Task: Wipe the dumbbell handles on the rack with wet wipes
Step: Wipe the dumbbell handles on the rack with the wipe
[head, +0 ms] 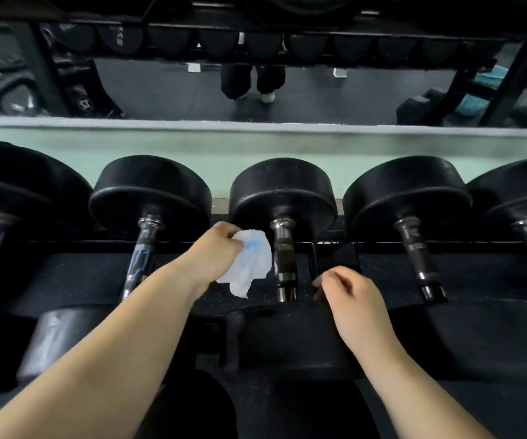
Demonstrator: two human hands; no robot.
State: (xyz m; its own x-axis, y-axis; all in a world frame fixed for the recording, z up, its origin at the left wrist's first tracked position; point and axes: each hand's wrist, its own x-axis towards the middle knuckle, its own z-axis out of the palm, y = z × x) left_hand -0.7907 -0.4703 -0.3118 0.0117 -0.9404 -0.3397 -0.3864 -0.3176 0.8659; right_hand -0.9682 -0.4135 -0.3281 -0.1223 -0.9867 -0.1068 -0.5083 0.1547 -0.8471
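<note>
While my left hand (214, 248) grips a crumpled white wet wipe (251, 261) at nine o'clock of the knurled steel dumbbell handle (284, 255), my right hand (350, 299) clasps its near black rubber head (287, 331).

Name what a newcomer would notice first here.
A left hand grips a crumpled white wet wipe at centre, just left of the middle dumbbell handle. The right hand rests on that dumbbell's near head, lower right of centre. A row of black dumbbells spans the rack from edge to edge, with a mirror above.
</note>
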